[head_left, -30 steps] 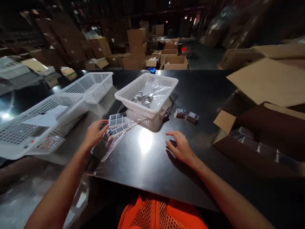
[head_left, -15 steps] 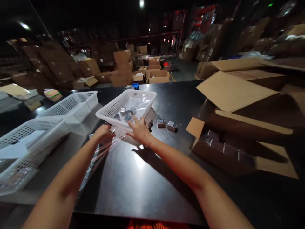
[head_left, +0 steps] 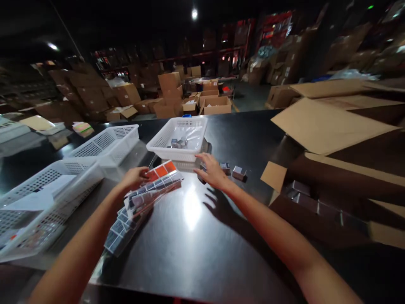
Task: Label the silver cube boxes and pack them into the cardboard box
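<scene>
My left grip [head_left: 136, 177] is pinched on the label sheets [head_left: 155, 188], a loose fan with orange labels [head_left: 166, 168] uppermost at the far end and grey ones running down toward the left end of the table's near edge. I cannot tell how much of the fan rests on the table [head_left: 177, 257]. My right grip [head_left: 213, 172] has thumb and fingers apart and holds nothing that I can see; it hangs by the near right corner of the white basket [head_left: 158, 147], over a dark small box mostly hidden by my hand.

Just right of that, two more small boxes sit on the table: one [head_left: 225, 167] partly behind my hand, the other [head_left: 239, 172] in plain sight. Beyond, toward the table's far edge, the basket has a cluster of boxes [head_left: 179, 143] beside clear plastic [head_left: 193, 134]. At the right side the open carton [head_left: 275, 175] has a row of boxes [head_left: 300, 188] inside.

I'd judge things part-way: some boxes are in the basket, a few out on the table, several in the carton. Whether any carries a label from these sheets is too small to tell.
</scene>
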Demonstrator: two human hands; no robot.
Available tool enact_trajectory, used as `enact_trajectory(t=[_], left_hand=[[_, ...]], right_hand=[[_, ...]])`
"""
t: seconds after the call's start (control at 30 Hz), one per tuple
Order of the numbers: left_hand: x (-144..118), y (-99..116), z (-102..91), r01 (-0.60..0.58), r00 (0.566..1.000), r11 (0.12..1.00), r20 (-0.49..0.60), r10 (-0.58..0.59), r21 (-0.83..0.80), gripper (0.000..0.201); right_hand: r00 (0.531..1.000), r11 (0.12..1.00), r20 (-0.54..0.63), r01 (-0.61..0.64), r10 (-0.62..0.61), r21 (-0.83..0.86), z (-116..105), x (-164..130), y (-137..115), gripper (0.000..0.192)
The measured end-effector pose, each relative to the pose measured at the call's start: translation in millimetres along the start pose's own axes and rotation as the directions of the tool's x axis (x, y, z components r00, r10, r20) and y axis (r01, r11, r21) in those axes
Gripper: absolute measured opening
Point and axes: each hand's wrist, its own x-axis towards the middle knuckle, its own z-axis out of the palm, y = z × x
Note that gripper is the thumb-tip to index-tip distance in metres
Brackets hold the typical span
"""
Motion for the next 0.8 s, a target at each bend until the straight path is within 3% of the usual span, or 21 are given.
enact_trajectory(t=[0.1, 0.2, 0.27, 0.33, 0.4, 0.5, 0.63, 0.73, 0.8], left_hand=[[-14.2, 27.9, 6.3, -0.143, 0.957, 0.970, 0.222, 0.186, -0.197, 0.028], [-23.5, 58.5, 19.8, -0.200, 0.846, 0.928, 0.421, 0.326, -0.315, 0.029], [-26.8, 74.6, 28.2, -0.207, 0.766, 0.916, 0.526, 0.370, -0.343, 0.025], [-29.3, 86.6, 36.9, -0.213, 0.735, 0.921, 0.568, 0.370, -0.325, 0.023], [-32.7, 96.1, 49.4, -0.289, 0.784, 0.921, 0.488, 0.384, -0.261, 0.029], [-40.9, 108.0, 78.7, -0.410, 0.860, 0.900, 0.265, 0.435, -0.147, 0.035], [-53.1, 117.0, 121.5, -0.392, 0.918, 0.920, 0.050, 0.392, -0.008, 0.036], [-58.2, 116.0, 139.7, -0.370, 0.929, 0.923, 0.030, 0.369, 0.106, 0.035], [-58.5, 113.4, 144.8, -0.336, 0.942, 0.924, 0.044, 0.334, 0.181, 0.038]], right_hand=[[1.000, 0.983, 0.019, 0.010, -0.013, 0.183, -8.2, -49.3, -7.2, 0.060], [0.996, 0.937, 0.031, -0.086, 0.081, 0.338, -6.0, -81.4, -10.4, 0.058], [0.984, 0.891, 0.062, -0.179, 0.169, 0.418, -1.2, -93.9, -7.0, 0.047], [0.963, 0.840, 0.094, -0.265, 0.251, 0.474, 4.2, -103.4, -1.6, 0.044], [0.941, 0.796, 0.114, -0.331, 0.319, 0.508, 8.9, -112.2, 2.7, 0.046], [0.914, 0.759, 0.129, -0.393, 0.385, 0.519, 13.4, -123.8, 5.7, 0.037], [0.908, 0.764, 0.109, -0.401, 0.405, 0.505, 16.6, -132.0, 8.5, 0.025], [0.907, 0.764, 0.104, -0.401, 0.407, 0.506, 20.0, -133.5, 11.8, 0.040], [0.911, 0.777, 0.115, -0.398, 0.395, 0.488, 22.7, -134.4, 12.8, 0.039]])
